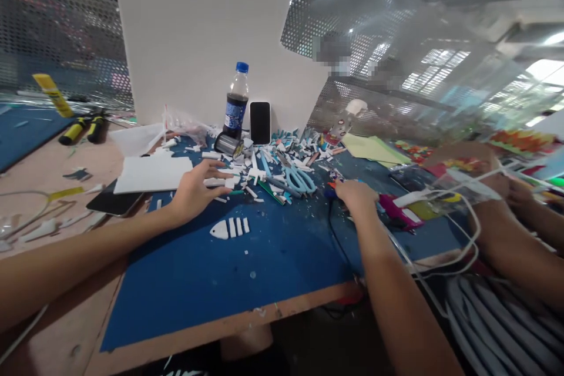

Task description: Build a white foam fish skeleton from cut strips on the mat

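My left hand (pixel 197 189) reaches into a heap of white foam scraps (pixel 255 175), its thumb and fingers apart around a few loose pieces. On the blue mat (pixel 229 282) in front of it lies a white fish shape (pixel 219 230) with several separate strips (pixel 239 227) lined up behind its head. Over at the right, my right hand (pixel 356 195) is closed at a small blue and orange tool (pixel 330 192) with a black cord; most of it is hidden by the fingers. Light-blue scissors (pixel 297 179) rest among the scraps between my hands.
A dark drink bottle (pixel 235 107) and an upright phone (pixel 259 123) stand behind the heap. White foam sheets (pixel 152 174) overlap a dark phone (pixel 113 198) at left, near yellow-black pliers (pixel 83 128). Another person's arm (pixel 511 241) and white cables (pixel 473 217) are at right.
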Motion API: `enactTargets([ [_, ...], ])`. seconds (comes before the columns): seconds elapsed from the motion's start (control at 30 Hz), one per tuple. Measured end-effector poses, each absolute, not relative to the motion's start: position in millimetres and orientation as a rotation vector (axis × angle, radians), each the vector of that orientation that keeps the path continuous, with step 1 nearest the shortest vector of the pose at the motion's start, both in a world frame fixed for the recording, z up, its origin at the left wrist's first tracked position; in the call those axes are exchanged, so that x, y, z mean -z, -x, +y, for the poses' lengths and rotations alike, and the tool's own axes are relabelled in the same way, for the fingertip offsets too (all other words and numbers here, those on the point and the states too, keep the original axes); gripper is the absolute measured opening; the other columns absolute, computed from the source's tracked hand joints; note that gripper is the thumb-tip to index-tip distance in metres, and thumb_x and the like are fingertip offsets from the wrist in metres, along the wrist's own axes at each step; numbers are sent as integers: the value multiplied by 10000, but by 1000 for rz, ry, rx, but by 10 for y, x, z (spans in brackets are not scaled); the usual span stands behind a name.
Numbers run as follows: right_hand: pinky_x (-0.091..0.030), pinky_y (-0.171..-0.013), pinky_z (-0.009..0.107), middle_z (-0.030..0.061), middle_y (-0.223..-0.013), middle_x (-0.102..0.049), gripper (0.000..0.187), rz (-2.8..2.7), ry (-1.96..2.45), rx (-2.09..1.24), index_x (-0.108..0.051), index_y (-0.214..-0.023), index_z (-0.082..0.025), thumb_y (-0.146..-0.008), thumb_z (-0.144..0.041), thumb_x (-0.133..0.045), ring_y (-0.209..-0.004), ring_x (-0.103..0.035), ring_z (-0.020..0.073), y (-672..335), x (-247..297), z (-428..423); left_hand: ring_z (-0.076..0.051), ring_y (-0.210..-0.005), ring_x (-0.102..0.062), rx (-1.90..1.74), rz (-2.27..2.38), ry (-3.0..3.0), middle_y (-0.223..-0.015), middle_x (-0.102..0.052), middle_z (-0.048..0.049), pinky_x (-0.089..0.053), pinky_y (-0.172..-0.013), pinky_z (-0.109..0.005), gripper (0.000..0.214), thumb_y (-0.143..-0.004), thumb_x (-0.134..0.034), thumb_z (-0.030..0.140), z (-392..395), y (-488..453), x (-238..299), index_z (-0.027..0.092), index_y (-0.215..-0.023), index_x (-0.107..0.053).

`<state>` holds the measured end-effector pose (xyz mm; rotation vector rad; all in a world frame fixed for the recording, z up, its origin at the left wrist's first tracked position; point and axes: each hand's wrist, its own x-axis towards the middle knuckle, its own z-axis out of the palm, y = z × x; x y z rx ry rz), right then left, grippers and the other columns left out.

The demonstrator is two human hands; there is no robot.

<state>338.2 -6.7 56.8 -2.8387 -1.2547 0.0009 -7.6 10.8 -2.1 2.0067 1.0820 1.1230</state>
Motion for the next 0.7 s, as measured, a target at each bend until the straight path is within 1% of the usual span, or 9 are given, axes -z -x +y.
enactTargets([
  [0.07, -494, -867, 464, 122, -1150, -610, 314, -1154, 2904, -69, -594, -1120, -134, -911, -360, -534, -1031, -601, 240, -3343, -631, -123, -252, -1041, -663, -1107, 1053, -1988, -1006, -724, -96, -582, -843, -376, 436, -746, -702, 384, 100, 72, 7, 190, -1065, -477],
  [0.13, -456, -857, 555, 262, -1094, -623, 306, -1170, 2874, -115, -653, -965, -66, -909, -326, -501, -1081, -582, 366, -3263, -677, -187, -259, -1036, -665, -1093, 1030, -1969, -1015, -722, -106, -602, -801, -375, 442, -747, -696, 407, 94, 69, -5, 188, -1066, -483],
  [0.2, -427, -864, 580, 300, -1021, -638, 299, -1297, 2744, -178, -659, -812, -75, -896, -306, -490, -1083, -580, 411, -3129, -696, -246, -267, -1043, -662, -1084, 1017, -1950, -1019, -721, -116, -613, -775, -379, 449, -746, -693, 422, 90, 68, -12, 185, -1068, -487],
  [0.23, -432, -868, 553, 277, -948, -660, 316, -1388, 2641, -243, -641, -736, -95, -898, -314, -480, -1038, -611, 389, -3041, -691, -271, -270, -1044, -661, -1082, 1014, -1941, -1016, -721, -119, -615, -775, -384, 453, -743, -696, 422, 89, 68, -15, 184, -1067, -488],
  [0.3, -481, -813, 442, 163, -750, -682, 388, -1587, 2369, -464, -580, -631, -150, -911, -386, -454, -832, -682, 288, -2827, -652, -303, -273, -1041, -662, -1076, 1007, -1924, -1009, -723, -120, -622, -758, -383, 458, -738, -702, 415, 82, 66, -21, 183, -1069, -486],
  [0.4, -498, -574, 281, 38, -636, -653, 428, -1729, 1938, -857, -532, -677, -188, -921, -505, -380, -558, -637, 154, -2469, -533, -308, -275, -1041, -662, -1073, 995, -1891, -1002, -725, -114, -627, -718, -361, 444, -735, -713, 379, 51, 54, -42, 190, -1064, -484],
  [0.47, -453, -478, 236, 13, -584, -612, 455, -1727, 1725, -1030, -505, -677, -194, -928, -531, -330, -476, -577, 118, -2260, -443, -290, -271, -1049, -659, -1082, 978, -1868, -1001, -727, -106, -615, -769, -366, 432, -726, -729, 340, 14, 40, -61, 199, -1055, -488],
  [0.57, -418, -442, 219, 1, -557, -580, 492, -1705, 1483, -1200, -494, -646, -199, -900, -593, -343, -444, -531, 97, -2049, -334, -257, -260, -1056, -657, -1083, 967, -1853, -999, -731, -89, -569, -890, -400, 434, -724, -737, 306, -55, 14, -84, 209, -1070, -494],
  [0.7, -401, -432, 218, -7, -529, -565, 517, -1682, 1285, -1339, -534, -628, -196, -833, -657, -423, -428, -509, 90, -1929, -240, -239, -261, -1078, -646, -1071, 999, -1816, -1032, -717, -85, -558, -909, -394, 473, -715, -737, 293, -137, -21, -86, 207, -1120, -509],
])
